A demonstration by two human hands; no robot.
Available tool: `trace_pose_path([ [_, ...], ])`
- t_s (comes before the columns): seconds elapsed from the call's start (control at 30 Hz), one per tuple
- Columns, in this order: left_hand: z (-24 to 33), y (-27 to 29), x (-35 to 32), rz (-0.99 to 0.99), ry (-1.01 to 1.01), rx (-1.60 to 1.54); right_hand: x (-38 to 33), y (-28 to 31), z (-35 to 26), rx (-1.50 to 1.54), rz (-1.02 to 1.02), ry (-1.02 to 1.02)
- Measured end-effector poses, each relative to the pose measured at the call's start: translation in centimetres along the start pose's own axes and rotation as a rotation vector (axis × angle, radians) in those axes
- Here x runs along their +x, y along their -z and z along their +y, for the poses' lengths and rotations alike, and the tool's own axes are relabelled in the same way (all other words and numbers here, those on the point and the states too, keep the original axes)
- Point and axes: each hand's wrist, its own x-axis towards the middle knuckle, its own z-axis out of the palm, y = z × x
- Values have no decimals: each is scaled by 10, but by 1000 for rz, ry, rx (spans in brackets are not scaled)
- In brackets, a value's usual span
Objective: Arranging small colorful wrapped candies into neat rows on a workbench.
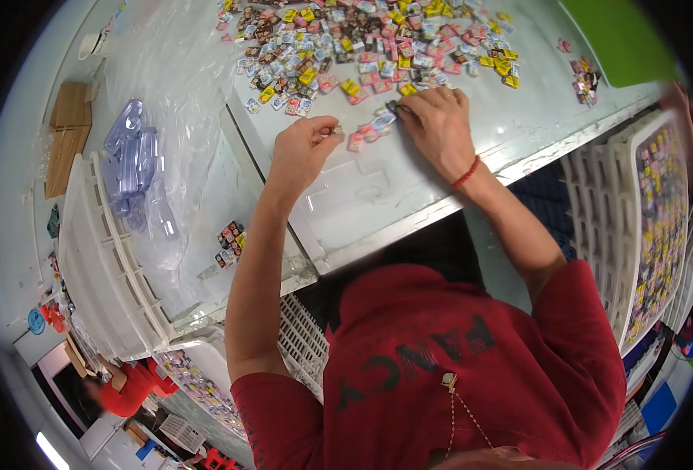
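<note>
My left hand [306,150] is closed in a pinch, with a small pale piece [337,130] at its fingertips. To the right, my right hand [442,135] bends over the table, its thumb and fingers closed on a small dark piece [393,106]. Between the hands lies a short slanting row of pink and pale-blue block-like pieces [372,131]. A clear plastic tray [346,188] rests just in front of them. Beyond both hands spreads a large heap of tiny pink, yellow, brown and blue-white pieces [378,55].
Clear plastic sheeting [194,86] and bluish clear plastic cases [137,160] lie on the left. A small cluster of pieces [231,243] sits near my left forearm. White racks [597,188] filled with pieces stand at right, below a green panel [617,39]. A person in red [131,388] is far left.
</note>
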Motion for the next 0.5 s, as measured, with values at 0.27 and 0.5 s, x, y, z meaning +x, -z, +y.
trace_pose_path([
  [0.27, -13, 3, 12, -82, -416, 209, 5, 9, -1, 137, -148, 209],
  [0.5, -9, -8, 12, -111, -264, 84, 4, -4, -3, 139, -223, 171],
])
